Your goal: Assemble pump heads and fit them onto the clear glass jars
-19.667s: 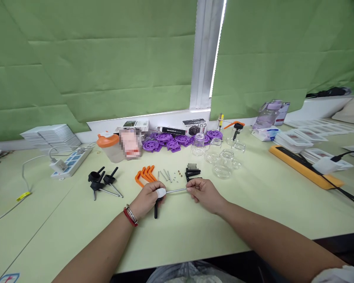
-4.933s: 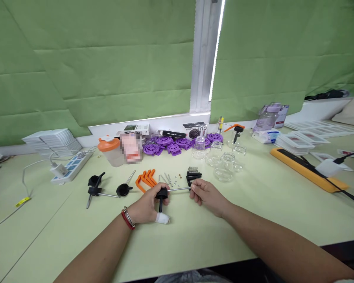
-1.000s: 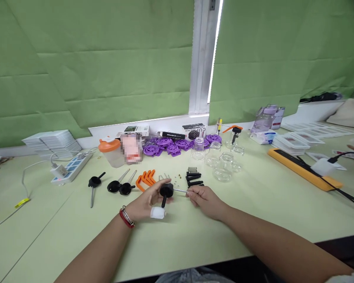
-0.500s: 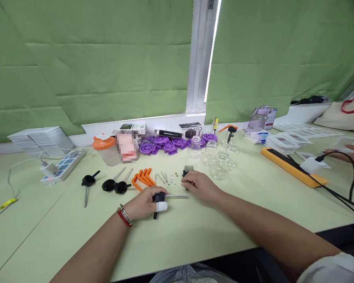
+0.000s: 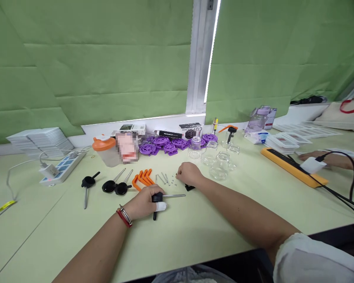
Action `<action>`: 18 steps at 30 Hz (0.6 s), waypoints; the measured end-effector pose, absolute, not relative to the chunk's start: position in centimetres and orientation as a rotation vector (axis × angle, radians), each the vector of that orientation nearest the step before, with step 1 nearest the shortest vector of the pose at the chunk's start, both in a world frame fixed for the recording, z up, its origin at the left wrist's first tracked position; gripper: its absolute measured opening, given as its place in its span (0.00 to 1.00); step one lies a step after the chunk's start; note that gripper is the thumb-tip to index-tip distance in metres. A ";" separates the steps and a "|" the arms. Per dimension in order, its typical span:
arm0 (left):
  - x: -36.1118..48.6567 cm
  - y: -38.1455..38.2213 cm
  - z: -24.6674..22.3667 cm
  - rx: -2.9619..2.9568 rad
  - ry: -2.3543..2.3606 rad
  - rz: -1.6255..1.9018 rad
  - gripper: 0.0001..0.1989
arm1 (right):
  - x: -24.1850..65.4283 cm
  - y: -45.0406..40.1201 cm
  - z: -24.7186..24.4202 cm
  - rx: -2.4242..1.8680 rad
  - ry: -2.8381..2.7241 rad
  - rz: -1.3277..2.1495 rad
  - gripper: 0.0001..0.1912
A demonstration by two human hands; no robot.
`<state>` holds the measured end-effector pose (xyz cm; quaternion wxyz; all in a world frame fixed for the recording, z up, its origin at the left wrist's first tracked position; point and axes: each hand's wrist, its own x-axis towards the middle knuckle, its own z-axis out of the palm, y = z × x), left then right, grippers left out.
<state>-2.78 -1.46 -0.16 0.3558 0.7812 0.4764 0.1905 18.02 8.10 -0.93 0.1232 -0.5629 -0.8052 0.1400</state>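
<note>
My left hand [image 5: 149,200], white tape around one finger, is closed on a black plastic lid piece [image 5: 157,197] with a metal rod pointing right and a black stub pointing toward me. My right hand [image 5: 189,173] is down on the table with curled fingertips beside some tiny metal parts [image 5: 173,182]; whatever is in its fingers is too small or hidden. Black parts [image 5: 190,188] show partly from beneath this hand. Left of the tiny parts lie several metal pins [image 5: 163,179] and several orange handles [image 5: 143,178]. Similar black pieces with rods [image 5: 121,187] rest farther left.
Clear glass jars [image 5: 220,167] stand behind my right hand. Purple plastic parts [image 5: 161,143], boxes [image 5: 191,130] and an orange-lidded cup [image 5: 106,151] line the back. A yellow power strip [image 5: 292,167] lies at right, near another person's hand [image 5: 321,157]. A white power strip [image 5: 63,167] is at left.
My right hand has moved up and slightly left, from the black parts and spring to the tiny metal parts. My left hand barely shifts. The other person's hand has lowered and moved left.
</note>
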 end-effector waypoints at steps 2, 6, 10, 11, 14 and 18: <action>-2.7 -1.5 -0.1 2.022 1.234 0.483 0.14 | 17.9 8.1 -1.3 -1.646 -2.339 0.409 0.06; -2.8 -1.4 -0.1 2.017 1.243 0.464 0.14 | 17.8 8.0 -1.7 -1.654 -2.327 0.405 0.07; -2.9 -1.4 -0.3 2.017 1.248 0.458 0.15 | 17.5 8.0 -1.6 -1.656 -2.301 0.421 0.06; -2.9 -1.4 -0.3 2.015 1.247 0.455 0.15 | 17.4 8.0 -1.5 -1.656 -2.296 0.425 0.06; -2.9 -1.5 -0.3 2.008 1.240 0.451 0.15 | 17.3 7.8 -1.2 -1.649 -2.293 0.426 0.07; -3.0 -1.4 -0.1 1.986 1.215 0.461 0.14 | 17.9 7.0 -0.4 -1.533 -2.241 0.471 0.06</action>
